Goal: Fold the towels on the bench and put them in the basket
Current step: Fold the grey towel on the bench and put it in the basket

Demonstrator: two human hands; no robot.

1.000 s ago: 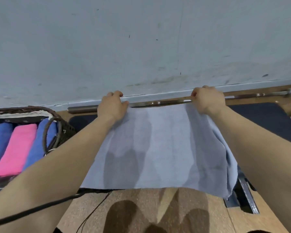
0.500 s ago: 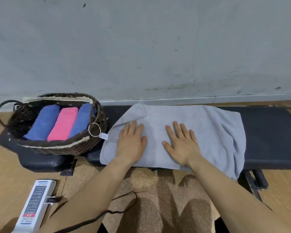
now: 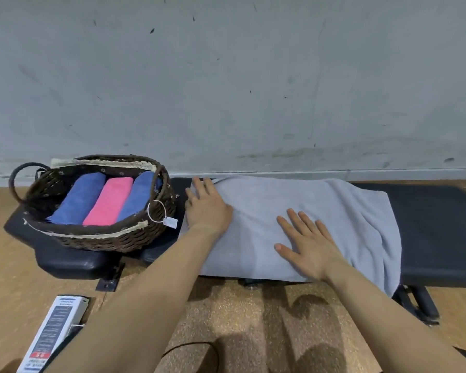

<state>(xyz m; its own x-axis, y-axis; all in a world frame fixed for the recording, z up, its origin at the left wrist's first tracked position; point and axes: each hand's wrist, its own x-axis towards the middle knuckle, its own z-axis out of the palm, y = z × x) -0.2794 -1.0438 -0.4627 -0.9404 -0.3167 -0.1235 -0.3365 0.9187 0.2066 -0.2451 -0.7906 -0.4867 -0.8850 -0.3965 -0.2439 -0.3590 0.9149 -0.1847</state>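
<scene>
Open room to the right, crowding to the left.
Past the right edge of the grey towel (image 3: 293,205) the surface (image 3: 436,232) is bare dark padding with nothing above it. On the left only a narrow strip parts the towel from the basket (image 3: 97,238), and the left hand (image 3: 207,208) lies flat there. The basket's handle (image 3: 156,184) arches up on that side over three rolled towels (image 3: 108,200) lying side by side. The wall (image 3: 226,90) rises just behind.

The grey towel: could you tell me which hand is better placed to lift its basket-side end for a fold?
Probably the left. The left hand lies flat on the end of the grey towel beside the basket; the right hand rests mid-towel, farther from that edge.
</scene>
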